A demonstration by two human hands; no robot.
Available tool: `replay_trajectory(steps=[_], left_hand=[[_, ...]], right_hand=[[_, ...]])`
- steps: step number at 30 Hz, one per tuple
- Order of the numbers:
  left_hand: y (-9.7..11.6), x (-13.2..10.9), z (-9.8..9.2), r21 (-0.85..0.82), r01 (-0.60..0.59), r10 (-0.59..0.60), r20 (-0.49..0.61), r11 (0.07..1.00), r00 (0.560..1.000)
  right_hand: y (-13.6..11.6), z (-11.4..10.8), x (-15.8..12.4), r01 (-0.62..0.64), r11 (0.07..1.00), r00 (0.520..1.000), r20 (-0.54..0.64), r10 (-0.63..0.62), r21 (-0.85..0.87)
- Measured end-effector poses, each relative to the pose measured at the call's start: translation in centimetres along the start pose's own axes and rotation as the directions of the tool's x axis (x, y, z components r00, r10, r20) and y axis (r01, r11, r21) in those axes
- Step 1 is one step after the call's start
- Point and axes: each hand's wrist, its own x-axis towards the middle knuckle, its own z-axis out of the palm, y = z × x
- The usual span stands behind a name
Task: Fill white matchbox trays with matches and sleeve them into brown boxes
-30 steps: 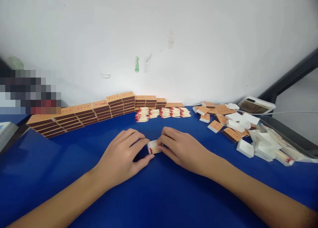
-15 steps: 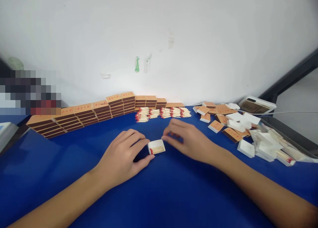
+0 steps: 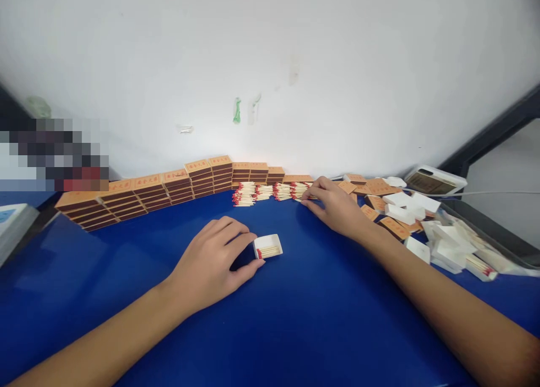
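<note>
Matchbox tray (image 3: pixel 266 241), white and open side up, sits on the blue table (image 3: pixel 270 325), with a thin row of matches (image 3: pixel 269 252) along its near wall, red heads at the left end. The person's left hand (image 3: pixel 213 263) grips that end, thumb at the near corner, forefinger at the far one. I take this hold as a way to keep so light a thing from sliding while leaving its mouth uncovered. So the tray lies between the left fingertips, reaching out to their right, and well apart from the right fingers.

Farther off, the right hand (image 3: pixel 341 210) bends over the right end of a bank of loose matches (image 3: pixel 284 191), thumb and forefinger drawn close together; I cannot tell whether any match is pinched there. Those matches lie in flat bunches, most heads leftward, probably to keep them facing one way. Off to the right, white trays (image 3: pixel 449 255) and orange sleeves (image 3: pixel 395 229) lie jumbled. Beyond, stacked matchboxes (image 3: pixel 177 189) run along the foot of the wall (image 3: pixel 337 83), apparently set there for backing.
</note>
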Motion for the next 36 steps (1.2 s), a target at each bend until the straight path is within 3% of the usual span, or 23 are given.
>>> replay_trajectory(steps=[12,23,32,36], left_hand=[[0.0,0.1,0.1,0.0,0.002,-0.002,0.004,1.0,1.0],[-0.2,0.0,0.2,-0.005,0.025,-0.025,0.018,1.0,1.0],[-0.2,0.0,0.1,-0.013,0.038,-0.038,0.017,0.999,0.999],[-0.2,0.0,0.2,-0.014,0.037,-0.037,0.018,0.999,0.999]], right_hand=[[0.2,0.6,0.0,-0.071,0.995,0.997,0.036,0.069,0.065],[-1.1,-0.2,-0.3,0.023,0.996,0.994,0.105,-0.031,0.084],[-2.1,-0.6,-0.5,0.002,1.0,0.994,0.11,0.001,-0.024],[-1.9,-0.4,-0.6,-0.03,0.999,0.998,0.055,0.033,-0.04]])
